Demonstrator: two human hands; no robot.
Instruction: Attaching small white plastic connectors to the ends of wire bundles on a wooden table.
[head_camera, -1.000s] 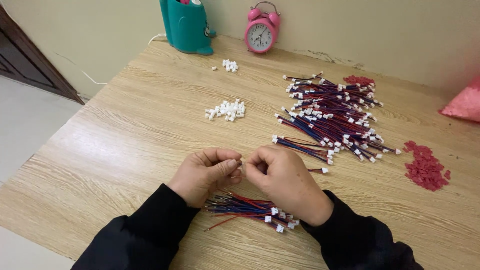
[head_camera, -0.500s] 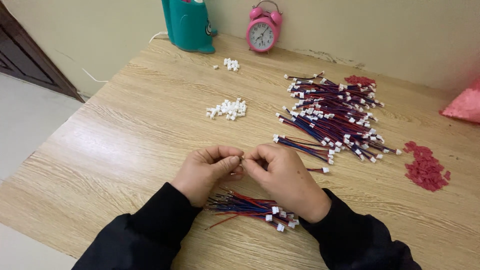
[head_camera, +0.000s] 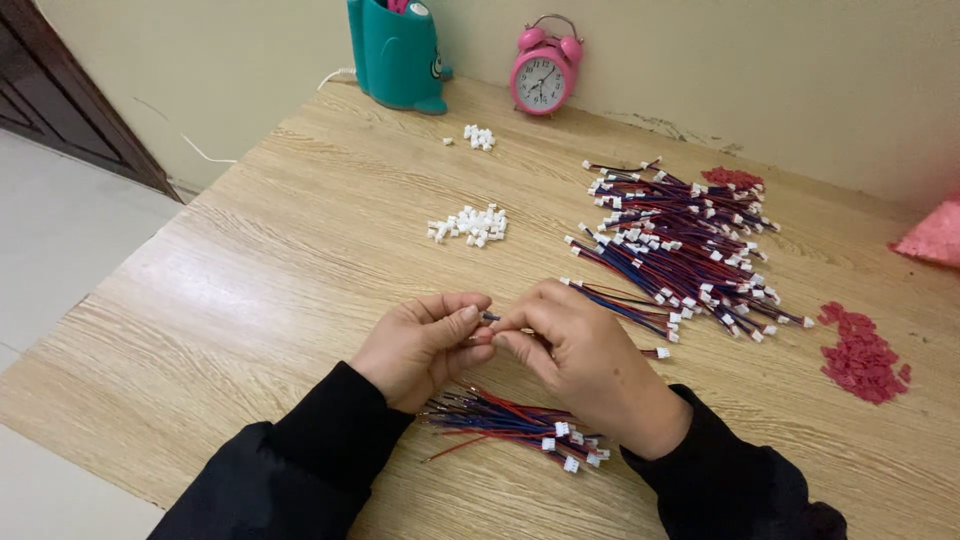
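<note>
My left hand and my right hand meet fingertip to fingertip low over the wooden table. Between them they pinch one thin red-and-blue wire, mostly hidden by the fingers; its far end with a white plug shows beyond my right hand. Whether a small white piece is also held, I cannot tell. Below my wrists lies a small bundle of red and blue wires with white plugs. A large heap of the same wires lies beyond my right hand.
A little pile of white connector housings lies beyond my left hand, a smaller cluster farther back. Red scraps lie at the right, more behind the heap. A teal holder, a pink alarm clock and a pink bag stand along the wall.
Both hands stay together in the same spot; only the fingers shift slightly on the wire. The view has tilted a little.
</note>
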